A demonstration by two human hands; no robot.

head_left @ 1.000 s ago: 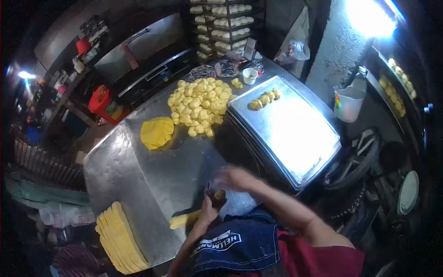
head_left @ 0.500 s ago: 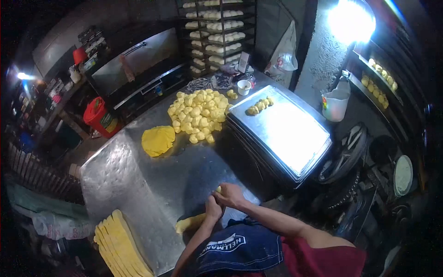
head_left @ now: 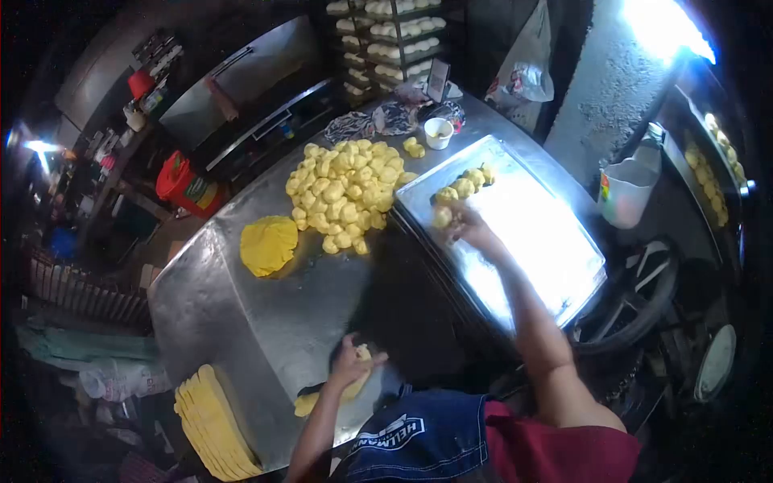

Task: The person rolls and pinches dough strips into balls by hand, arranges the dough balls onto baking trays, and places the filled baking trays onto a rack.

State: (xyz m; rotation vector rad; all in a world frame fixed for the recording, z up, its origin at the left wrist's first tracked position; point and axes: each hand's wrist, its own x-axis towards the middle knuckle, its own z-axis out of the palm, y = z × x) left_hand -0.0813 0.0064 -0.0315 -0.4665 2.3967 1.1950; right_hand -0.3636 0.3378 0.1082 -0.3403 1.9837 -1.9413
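My right hand [head_left: 471, 228] reaches over the top metal tray [head_left: 527, 241] and holds a piece of dough [head_left: 443, 216], slightly blurred, at the near end of a short row of yellow dough balls [head_left: 465, 187]. On the steel table, my left hand [head_left: 349, 366] is curved around a yellow dough roll [head_left: 354, 388], thumb and fingers on either side of its torn end. A big heap of dough pieces [head_left: 346, 193] lies past my hands, with a flat yellow dough slab [head_left: 269, 246] to its left. Cut dough strips [head_left: 211, 423] lie side by side at the near left edge.
The steel table [head_left: 201, 294] spans the middle. More trays are stacked under the top one. A white cup [head_left: 438, 133] and patterned cloth [head_left: 386, 121] sit at the back. A rack of dough [head_left: 398, 48] stands behind, a red bucket [head_left: 185, 183] left, a white container [head_left: 628, 189] right.
My right hand has left my left hand and moved up and right to the tray with a piece of dough. My left hand has shifted slightly left, its fingers spread wider. The view has tilted a little.
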